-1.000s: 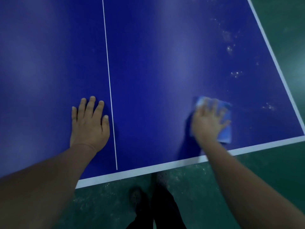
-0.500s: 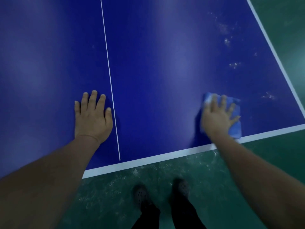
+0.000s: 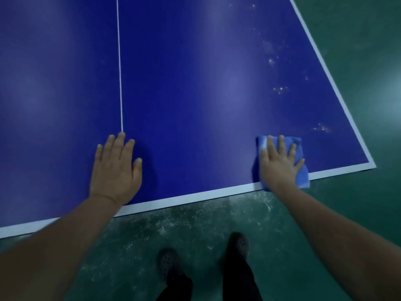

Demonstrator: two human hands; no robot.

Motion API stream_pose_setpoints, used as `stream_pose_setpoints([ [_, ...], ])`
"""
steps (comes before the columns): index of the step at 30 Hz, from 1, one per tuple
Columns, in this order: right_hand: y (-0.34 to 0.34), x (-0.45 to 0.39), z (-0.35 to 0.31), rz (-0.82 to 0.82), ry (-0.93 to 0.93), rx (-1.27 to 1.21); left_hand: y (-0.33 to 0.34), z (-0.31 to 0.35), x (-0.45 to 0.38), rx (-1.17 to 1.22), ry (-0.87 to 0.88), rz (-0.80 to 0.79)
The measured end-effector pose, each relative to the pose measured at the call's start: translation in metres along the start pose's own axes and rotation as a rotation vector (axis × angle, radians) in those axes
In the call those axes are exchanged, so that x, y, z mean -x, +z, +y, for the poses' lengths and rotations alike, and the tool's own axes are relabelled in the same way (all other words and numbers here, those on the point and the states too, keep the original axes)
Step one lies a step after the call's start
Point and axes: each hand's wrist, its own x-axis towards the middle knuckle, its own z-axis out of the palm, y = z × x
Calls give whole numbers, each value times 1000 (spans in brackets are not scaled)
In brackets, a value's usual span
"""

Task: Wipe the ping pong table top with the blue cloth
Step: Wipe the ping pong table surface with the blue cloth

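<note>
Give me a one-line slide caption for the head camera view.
Right hand presses folded blue cloth at blue ping pong table's white edge; left hand rests flat.

A: Dim, bluish light. Soft pale glare patches on the counter [image 3: 195, 94], brightest mid-surface.

B: Shadows?

A: Dark ones just right of the left hand [image 3: 115, 170], and left of the right hand [image 3: 278, 165]. Picture soft overall; forearms blur at the lower corners, edge lines bend.

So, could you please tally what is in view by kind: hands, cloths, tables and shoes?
Hands: 2, left hand and right hand
Cloths: 1, blue cloth
Tables: 1, ping pong table
Shoes: 2, and
Total: 6
</note>
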Motion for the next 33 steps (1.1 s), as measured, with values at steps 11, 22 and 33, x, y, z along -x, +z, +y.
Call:
stream_pose_setpoints([
  [11,-23,-90,96,23,-230,105,64,197,2,56,34,-89],
  [22,-3,-58,61,-33,-811,148,77,199,4,-104,17,-153],
  [33,0,-71,5,143,-502,40,78,199,2,-70,2,-108],
])
